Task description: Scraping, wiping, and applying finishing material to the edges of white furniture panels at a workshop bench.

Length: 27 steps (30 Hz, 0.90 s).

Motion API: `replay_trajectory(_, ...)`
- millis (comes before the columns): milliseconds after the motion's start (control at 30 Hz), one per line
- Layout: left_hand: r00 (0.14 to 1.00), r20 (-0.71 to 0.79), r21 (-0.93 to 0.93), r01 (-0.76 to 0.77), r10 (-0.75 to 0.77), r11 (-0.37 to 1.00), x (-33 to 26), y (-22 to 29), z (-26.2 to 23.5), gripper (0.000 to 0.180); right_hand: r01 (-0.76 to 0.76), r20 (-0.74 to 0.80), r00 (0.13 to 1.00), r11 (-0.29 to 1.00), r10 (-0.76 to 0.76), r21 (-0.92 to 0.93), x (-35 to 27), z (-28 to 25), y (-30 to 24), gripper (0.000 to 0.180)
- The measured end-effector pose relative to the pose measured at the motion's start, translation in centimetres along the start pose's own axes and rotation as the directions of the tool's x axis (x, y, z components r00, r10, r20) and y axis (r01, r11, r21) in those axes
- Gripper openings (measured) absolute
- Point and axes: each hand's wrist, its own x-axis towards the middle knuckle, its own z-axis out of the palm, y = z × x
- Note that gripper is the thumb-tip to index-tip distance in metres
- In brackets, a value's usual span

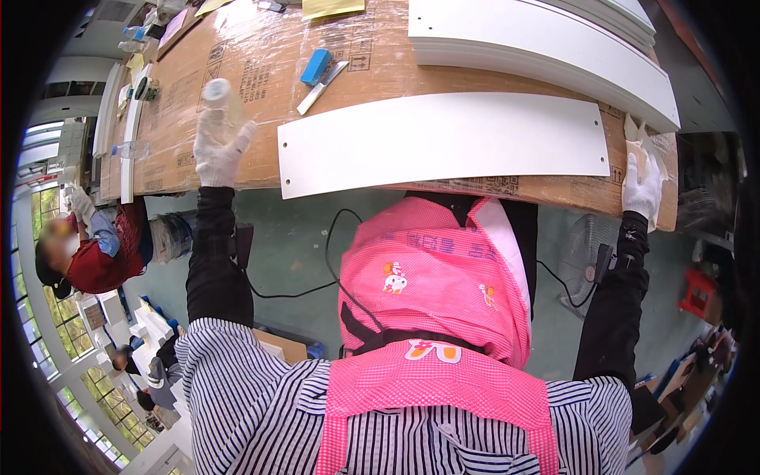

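Right now I see my white-gloved left hand (pixel 218 150) wrapped around a clear plastic bottle (pixel 219 101) at ten o'clock, while my right hand (pixel 641 186) clutches a pale cloth (pixel 638 138) at three o'clock beside the long white board (pixel 443 142), presumably for wiping.

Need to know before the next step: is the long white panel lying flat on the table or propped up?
Flat: the long white panel lies face-up on the cardboard-covered table.

The bottle (pixel 218 99) in the left grip (pixel 215 149) is blurred. The stacked panels (pixel 554 39) run off the top edge. A co-worker's face is blurred.
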Motion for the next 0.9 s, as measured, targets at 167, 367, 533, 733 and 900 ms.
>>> replay_trajectory(167,0.931,-0.363,-0.154,-0.026,-0.032,0.988,3.5,-7.2,0.9,0.064,-0.029,-0.123,0.991,0.982,0.053,0.189,-0.3,0.1,-0.1,0.048)
replay_trajectory(367,0.968,-0.201,-0.096,0.132,-0.149,0.987,4.0,-10.6,-0.8,0.072,-0.077,-0.08,0.994,0.994,0.071,-0.083,-0.3,-0.8,-1.6,0.037)
replay_trajectory(533,0.845,-0.403,0.223,0.463,-0.351,0.858,-4.6,-6.4,-0.8,0.061,-0.117,-0.038,0.993,0.982,0.112,-0.148,-0.3,-1.3,-2.5,0.036)
replay_trajectory(733,0.612,0.082,0.023,0.788,-0.787,0.615,-13.1,-0.5,3.5,0.058,0.133,-0.055,0.989,0.989,-0.137,-0.07,1.4,-0.1,0.8,0.031)
replay_trajectory(900,0.613,0.21,-0.111,0.789,-0.762,0.604,-14.8,3.0,7.2,0.049,-0.079,0.192,0.976,0.986,0.107,-0.147,4.1,-1.2,1.8,0.053)
